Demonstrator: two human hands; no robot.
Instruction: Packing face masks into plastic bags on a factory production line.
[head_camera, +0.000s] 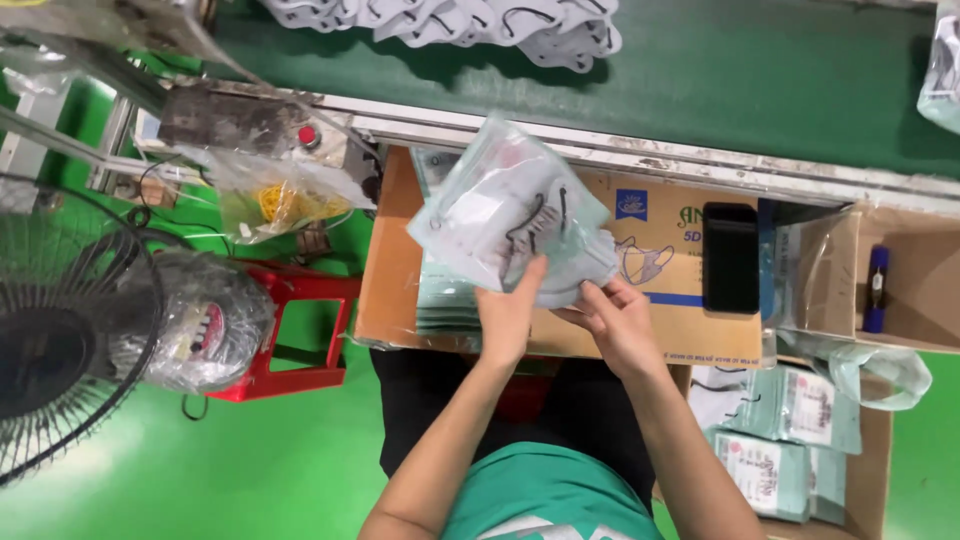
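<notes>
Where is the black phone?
In the head view, the black phone lies flat on the cardboard box, right of the right hand and just below the green conveyor belt.

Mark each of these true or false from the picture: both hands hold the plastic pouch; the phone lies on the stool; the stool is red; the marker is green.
1. Both the left hand and right hand hold the plastic pouch. True.
2. The black phone lies on the stool. False: it lies on the cardboard box.
3. The stool is red. True.
4. The marker is green. False: it is blue.
</notes>
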